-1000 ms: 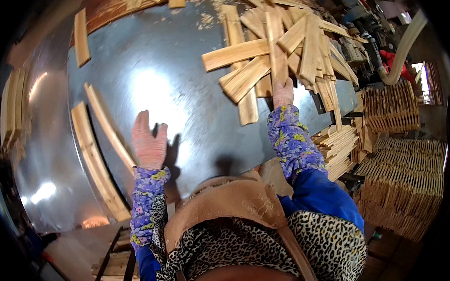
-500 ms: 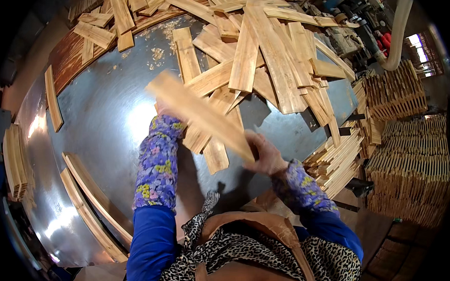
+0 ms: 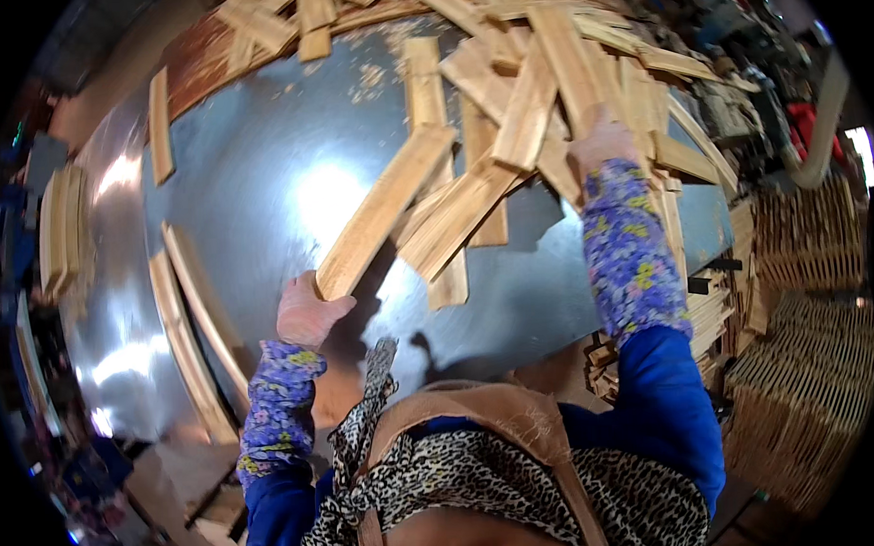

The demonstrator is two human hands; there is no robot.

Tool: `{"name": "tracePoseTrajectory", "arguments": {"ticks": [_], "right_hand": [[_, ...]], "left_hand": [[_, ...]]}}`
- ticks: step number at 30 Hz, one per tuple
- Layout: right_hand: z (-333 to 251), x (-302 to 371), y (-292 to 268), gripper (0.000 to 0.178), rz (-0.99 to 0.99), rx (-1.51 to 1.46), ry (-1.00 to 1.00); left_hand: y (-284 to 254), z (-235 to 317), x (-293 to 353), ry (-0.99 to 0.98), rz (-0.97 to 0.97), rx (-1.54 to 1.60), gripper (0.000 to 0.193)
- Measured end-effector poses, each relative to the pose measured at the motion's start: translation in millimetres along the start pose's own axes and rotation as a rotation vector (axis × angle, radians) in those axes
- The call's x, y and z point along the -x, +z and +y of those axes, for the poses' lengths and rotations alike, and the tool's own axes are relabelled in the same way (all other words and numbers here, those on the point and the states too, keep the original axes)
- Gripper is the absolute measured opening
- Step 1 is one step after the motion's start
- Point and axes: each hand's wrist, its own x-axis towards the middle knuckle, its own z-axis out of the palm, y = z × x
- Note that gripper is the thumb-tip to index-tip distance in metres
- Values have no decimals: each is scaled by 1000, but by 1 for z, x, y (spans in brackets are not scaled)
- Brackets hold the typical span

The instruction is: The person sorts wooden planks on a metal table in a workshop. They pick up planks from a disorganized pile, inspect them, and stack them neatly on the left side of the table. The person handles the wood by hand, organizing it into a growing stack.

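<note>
My left hand (image 3: 311,311) is closed round the near end of a wooden board (image 3: 387,210), thumb on its right edge. The board slants away to the right, its far end over other boards on the metal table (image 3: 251,183). At the pile on the right, my right hand (image 3: 601,147) closes over the near end of a wide board (image 3: 566,61); its fingertips are partly blurred. Between the hands, another board (image 3: 464,214) lies aslant over several more. Floral sleeves cover both forearms.
Two long narrow wood strips (image 3: 184,344) lie at the table's left, with a shorter strip (image 3: 160,127) farther off. Stacked slats (image 3: 807,385) stand at the right beside the table. More boards (image 3: 265,24) lie on the far wooden ledge. A pale hose (image 3: 826,125) hangs at far right.
My right hand has let go of the board both hands held and moved up to the pile. My left hand has come nearer to me, still holding that board. The view has shifted.
</note>
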Motion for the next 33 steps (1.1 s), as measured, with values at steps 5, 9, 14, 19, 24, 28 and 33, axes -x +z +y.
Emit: {"name": "tracePoseTrajectory", "arguments": {"ticks": [5,9,14,19,24,28,33], "right_hand": [[7,5,32,76,-258,-1250,-101],[-92,127,41,73,-719,-1779,-306],[-241,232,173,64,-1255,-1789,-242],[-361,326,159,93,-1291,-1824,-342],[-432,379,120,106,-1101,-690,-812],[-469,412,85,106,-1180,-420,-881],[-434,378,169,81,-764,-485,-1225]], "left_hand": [[47,-80,57,-168,-766,1893,93],[80,-64,60,-258,-537,2326,80],[102,-62,47,-404,-10,2068,56],[49,-115,90,-128,378,62,54],[1,-173,132,-593,380,612,98],[30,-230,138,-515,511,708,96],[22,-240,155,-472,312,-195,99]]}}
